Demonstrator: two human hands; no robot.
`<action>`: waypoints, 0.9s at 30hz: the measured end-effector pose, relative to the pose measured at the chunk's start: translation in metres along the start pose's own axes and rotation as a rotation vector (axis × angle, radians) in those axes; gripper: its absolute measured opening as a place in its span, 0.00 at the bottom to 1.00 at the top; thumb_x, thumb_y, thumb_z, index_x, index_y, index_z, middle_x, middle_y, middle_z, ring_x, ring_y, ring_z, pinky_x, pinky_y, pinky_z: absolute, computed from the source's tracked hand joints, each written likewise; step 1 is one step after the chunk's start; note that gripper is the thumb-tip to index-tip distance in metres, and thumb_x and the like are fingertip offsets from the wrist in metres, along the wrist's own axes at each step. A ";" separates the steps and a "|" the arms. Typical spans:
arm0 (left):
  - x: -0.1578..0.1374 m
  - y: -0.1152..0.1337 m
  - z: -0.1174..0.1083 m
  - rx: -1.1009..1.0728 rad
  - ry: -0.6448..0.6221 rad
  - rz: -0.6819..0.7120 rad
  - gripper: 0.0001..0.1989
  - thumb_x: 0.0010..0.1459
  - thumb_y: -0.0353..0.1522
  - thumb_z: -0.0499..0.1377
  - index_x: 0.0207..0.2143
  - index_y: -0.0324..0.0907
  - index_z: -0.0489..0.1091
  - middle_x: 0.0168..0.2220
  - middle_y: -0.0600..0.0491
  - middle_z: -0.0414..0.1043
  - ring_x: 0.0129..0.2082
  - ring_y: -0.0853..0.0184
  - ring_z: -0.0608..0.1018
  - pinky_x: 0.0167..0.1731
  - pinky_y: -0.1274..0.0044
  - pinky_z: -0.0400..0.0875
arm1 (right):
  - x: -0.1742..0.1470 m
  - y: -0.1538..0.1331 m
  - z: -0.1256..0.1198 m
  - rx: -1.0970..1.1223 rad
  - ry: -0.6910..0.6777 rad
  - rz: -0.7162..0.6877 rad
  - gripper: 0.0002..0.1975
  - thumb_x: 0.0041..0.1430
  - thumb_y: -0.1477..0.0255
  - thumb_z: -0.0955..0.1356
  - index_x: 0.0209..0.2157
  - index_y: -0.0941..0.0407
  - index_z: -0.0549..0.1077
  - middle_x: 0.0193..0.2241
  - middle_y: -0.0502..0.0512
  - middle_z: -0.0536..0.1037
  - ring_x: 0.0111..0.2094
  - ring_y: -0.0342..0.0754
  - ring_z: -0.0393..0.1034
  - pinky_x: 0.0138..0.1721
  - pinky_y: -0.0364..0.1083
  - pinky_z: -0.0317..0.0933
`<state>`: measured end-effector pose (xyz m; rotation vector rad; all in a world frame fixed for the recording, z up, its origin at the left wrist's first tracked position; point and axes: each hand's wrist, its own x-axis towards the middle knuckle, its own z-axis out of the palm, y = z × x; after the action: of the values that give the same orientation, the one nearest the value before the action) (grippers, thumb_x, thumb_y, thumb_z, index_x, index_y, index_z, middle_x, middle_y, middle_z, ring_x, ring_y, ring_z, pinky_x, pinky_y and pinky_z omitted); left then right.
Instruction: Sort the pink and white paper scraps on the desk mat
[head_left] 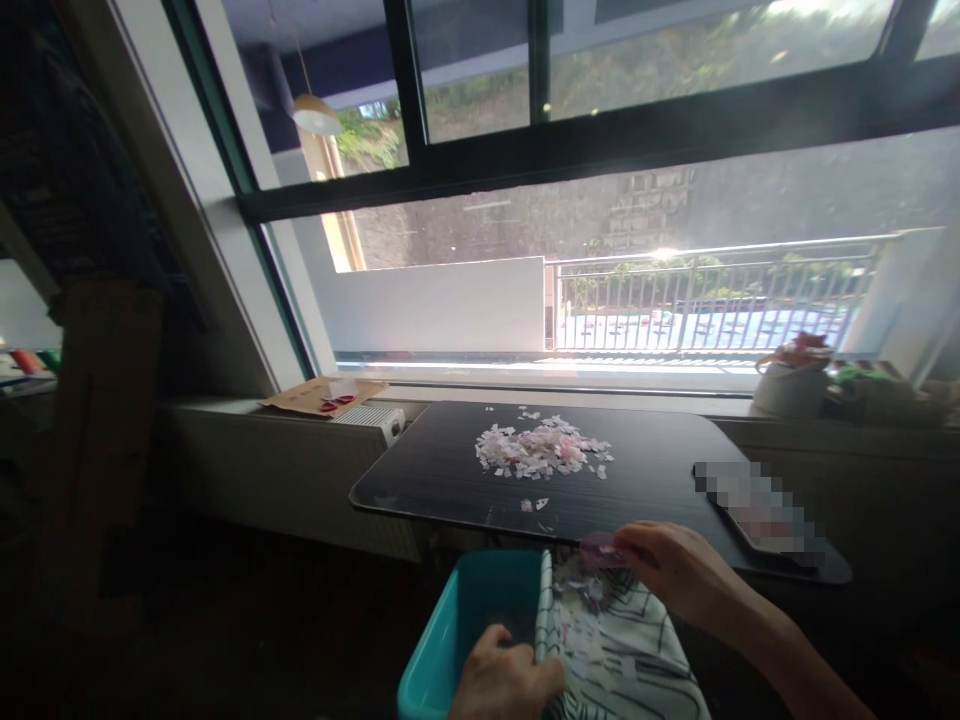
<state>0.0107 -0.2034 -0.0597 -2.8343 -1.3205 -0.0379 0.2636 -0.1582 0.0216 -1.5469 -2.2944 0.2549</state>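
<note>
My left hand (pixel 506 680) is closed at the edge of a white cloth with dark lines (pixel 652 650), its fingers inside a teal plastic bin (pixel 427 640). The cloth lies against the bin's right side, with paper scraps (pixel 589 630) on it. Above the cloth, just off the table's front edge, my right hand (pixel 667 560) pinches a pink see-through piece (pixel 600 550), whose kind I cannot make out. A pile of small cut paper pieces (pixel 540 448), white and some pink, lies on the dark table (pixel 427 470).
On the table's right lies a flat, blurred-out object (pixel 761 510). Red-handled scissors (pixel 337 403) rest on brown paper (pixel 300 397) on the left sill. A white pot (pixel 791 388) stands on the right sill. A large window runs behind the table.
</note>
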 end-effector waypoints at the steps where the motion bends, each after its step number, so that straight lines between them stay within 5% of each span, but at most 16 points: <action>1: 0.001 0.001 0.001 0.006 -0.011 0.001 0.07 0.56 0.31 0.55 0.31 0.46 0.73 0.24 0.54 0.73 0.23 0.70 0.71 0.38 0.74 0.63 | 0.004 -0.001 -0.003 0.007 0.029 -0.001 0.11 0.57 0.72 0.60 0.28 0.52 0.73 0.26 0.50 0.77 0.29 0.46 0.70 0.30 0.41 0.53; 7: 0.004 -0.005 0.025 0.046 -0.023 -0.009 0.08 0.57 0.35 0.55 0.31 0.45 0.74 0.25 0.52 0.74 0.23 0.68 0.73 0.37 0.72 0.64 | 0.054 -0.003 0.007 0.089 0.173 -0.027 0.14 0.58 0.71 0.59 0.37 0.54 0.76 0.33 0.54 0.80 0.31 0.48 0.72 0.33 0.42 0.57; 12: 0.000 -0.019 0.045 0.052 0.066 -0.014 0.09 0.58 0.34 0.54 0.32 0.46 0.74 0.26 0.52 0.74 0.23 0.69 0.74 0.38 0.72 0.65 | 0.087 -0.002 0.031 0.101 0.162 -0.059 0.16 0.59 0.71 0.59 0.38 0.56 0.77 0.36 0.57 0.80 0.36 0.50 0.72 0.36 0.43 0.58; 22: -0.004 -0.010 -0.021 -0.004 -0.171 -0.102 0.11 0.58 0.32 0.51 0.37 0.45 0.73 0.31 0.48 0.76 0.30 0.64 0.76 0.43 0.66 0.65 | 0.049 -0.004 0.013 0.038 0.096 -0.011 0.13 0.55 0.73 0.60 0.30 0.54 0.76 0.25 0.52 0.78 0.28 0.47 0.71 0.29 0.42 0.53; 27: -0.002 -0.008 -0.024 -0.024 -0.219 -0.136 0.13 0.59 0.30 0.49 0.39 0.44 0.73 0.33 0.45 0.76 0.32 0.62 0.77 0.45 0.64 0.65 | 0.059 -0.007 0.022 0.132 0.143 -0.046 0.15 0.58 0.71 0.59 0.35 0.55 0.77 0.31 0.55 0.79 0.32 0.48 0.72 0.33 0.42 0.57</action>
<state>0.0031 -0.2005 -0.0353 -2.8303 -1.5607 0.2637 0.2296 -0.1057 0.0156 -1.3994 -2.1548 0.2695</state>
